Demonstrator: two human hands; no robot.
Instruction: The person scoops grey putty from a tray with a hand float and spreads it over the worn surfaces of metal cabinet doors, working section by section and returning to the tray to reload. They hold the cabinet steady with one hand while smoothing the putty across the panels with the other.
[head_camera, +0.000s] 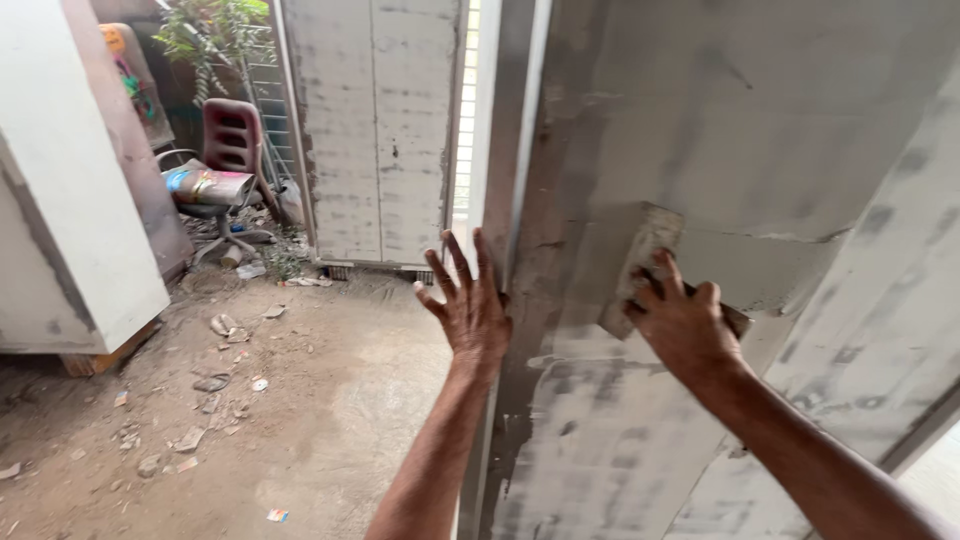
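The right hand is clenched on a putty blade, pressing it flat against the grey panel at about 3 o'clock from centre. The left hand, fingers spread and holding nothing, rests flat on the panel's edge just at 6 o'clock from centre. At 10 o'clock, well apart, a chair stands on the littered floor with a can lying on its seat.

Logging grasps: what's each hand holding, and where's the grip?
Right hand grips a putty-caked block by its lower end, pressed to the panel. Left hand holds nothing, lying flat on the panel's edge.
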